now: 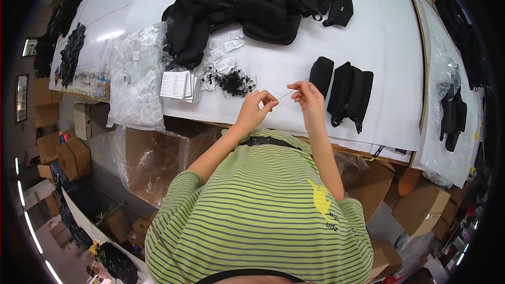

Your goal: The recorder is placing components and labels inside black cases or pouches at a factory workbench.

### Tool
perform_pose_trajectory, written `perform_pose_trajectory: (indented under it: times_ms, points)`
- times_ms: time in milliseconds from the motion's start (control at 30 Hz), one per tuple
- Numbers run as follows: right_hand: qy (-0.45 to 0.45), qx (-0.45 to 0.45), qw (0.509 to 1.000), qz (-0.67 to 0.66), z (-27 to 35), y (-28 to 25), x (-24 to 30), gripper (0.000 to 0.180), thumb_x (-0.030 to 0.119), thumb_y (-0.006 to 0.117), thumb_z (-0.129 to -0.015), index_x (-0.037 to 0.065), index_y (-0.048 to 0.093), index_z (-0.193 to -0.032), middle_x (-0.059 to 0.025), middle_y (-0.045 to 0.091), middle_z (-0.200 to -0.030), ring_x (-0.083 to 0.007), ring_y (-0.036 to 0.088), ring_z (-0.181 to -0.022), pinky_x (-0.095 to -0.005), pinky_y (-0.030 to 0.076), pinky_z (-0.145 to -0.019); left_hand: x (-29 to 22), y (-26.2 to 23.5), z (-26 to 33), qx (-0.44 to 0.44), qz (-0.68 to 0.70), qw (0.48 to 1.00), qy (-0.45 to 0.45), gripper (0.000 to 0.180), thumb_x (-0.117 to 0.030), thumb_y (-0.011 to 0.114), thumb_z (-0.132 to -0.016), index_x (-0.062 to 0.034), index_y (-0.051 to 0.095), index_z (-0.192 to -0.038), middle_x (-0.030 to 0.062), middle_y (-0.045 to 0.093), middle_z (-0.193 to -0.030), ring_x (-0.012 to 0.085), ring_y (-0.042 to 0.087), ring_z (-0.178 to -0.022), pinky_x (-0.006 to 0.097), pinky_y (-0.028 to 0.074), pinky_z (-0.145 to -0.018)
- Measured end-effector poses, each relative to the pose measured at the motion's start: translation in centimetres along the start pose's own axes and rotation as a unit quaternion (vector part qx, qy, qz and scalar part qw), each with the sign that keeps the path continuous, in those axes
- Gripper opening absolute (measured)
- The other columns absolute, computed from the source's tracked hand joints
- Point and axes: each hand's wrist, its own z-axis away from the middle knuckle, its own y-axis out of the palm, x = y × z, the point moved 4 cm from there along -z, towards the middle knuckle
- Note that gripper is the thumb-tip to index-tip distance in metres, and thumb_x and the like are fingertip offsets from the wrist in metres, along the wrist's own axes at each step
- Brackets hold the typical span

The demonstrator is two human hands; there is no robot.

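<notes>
White worktable [389, 37] in a busy workroom, w/ cardboard boxes [421, 208] on the floor at abt 4 o'clock from the worker's hands. Standing by, I see a person in a green striped shirt [252, 205] at the table's near edge. L hand [255, 109] & R hand [310, 104] are apart, just above the tabletop; a thin strand [285, 94] runs betw. them, pinched in the fingertips of both. It's too fine to tell what it's made of. Betw. 9 & 10 o'clock, nr the L hand: tangle of black strings [235, 82]. At 9, further out: stack of white cards [175, 85], then a clear plastic bag [138, 100] w/ small white pcs inside. Small white packets [231, 46] lie at 10, a big heap of black bags [268, 13] at 11. At 3, nr the R hand: black pouches [344, 92] side by side; a single pouch [322, 73] at 2.
</notes>
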Motion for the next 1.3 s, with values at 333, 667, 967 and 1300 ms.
perform_pose_trajectory:
  times_ms: [333,667,967,1300]
  points:
    - [0.018,0.005,1.000,0.007,2.3,-2.2,1.1,0.018,0.017,0.050,-0.093,0.004,0.057,-0.084,0.0001,0.049,-0.062,-0.0062,0.044,-0.056,-0.0194,0.032,-0.051,4.7,-10.7,0.1,-0.306,-0.153,0.939,0.048,0.036,-0.016,0.072,-0.072,-0.0011,0.058,-0.101,0.0153,0.056,-0.108,0.0314,0.049,-0.105,0.041,0.037,-0.091]
    - [0.044,0.026,0.995,0.085,3.4,-1.8,-0.8,0.021,0.019,0.053,-0.091,0.004,0.062,-0.080,0.0025,0.045,-0.052,-0.0034,0.036,-0.047,-0.0186,0.024,-0.044,14.2,-21.2,4.2,-0.208,-0.397,0.862,-0.237,0.094,-0.047,0.076,-0.061,-0.0012,0.035,-0.132,0.0206,0.045,-0.125,0.0371,0.043,-0.115,0.049,0.029,-0.098]
    - [-0.037,0.067,0.974,0.214,3.4,1.1,-0.3,0.015,0.014,0.055,-0.088,0.002,0.063,-0.083,0.0046,0.044,-0.052,-0.0023,0.032,-0.047,-0.0190,0.023,-0.044,6.3,-18.0,3.0,-0.271,-0.140,0.943,-0.131,0.040,-0.006,0.065,-0.073,-0.0021,0.058,-0.112,0.0077,0.055,-0.089,0.0195,0.057,-0.081,0.030,0.048,-0.074]
    - [-0.212,0.077,0.869,0.441,4.3,7.0,4.2,0.011,0.013,0.060,-0.083,0.003,0.058,-0.079,-0.0041,0.037,-0.048,-0.0138,0.033,-0.042,-0.0282,0.027,-0.043,-7.4,-7.7,1.4,-0.049,0.209,0.975,-0.059,0.024,0.002,0.063,-0.079,0.0009,0.061,-0.102,0.0059,0.063,-0.098,0.0103,0.060,-0.085,0.022,0.048,-0.076]
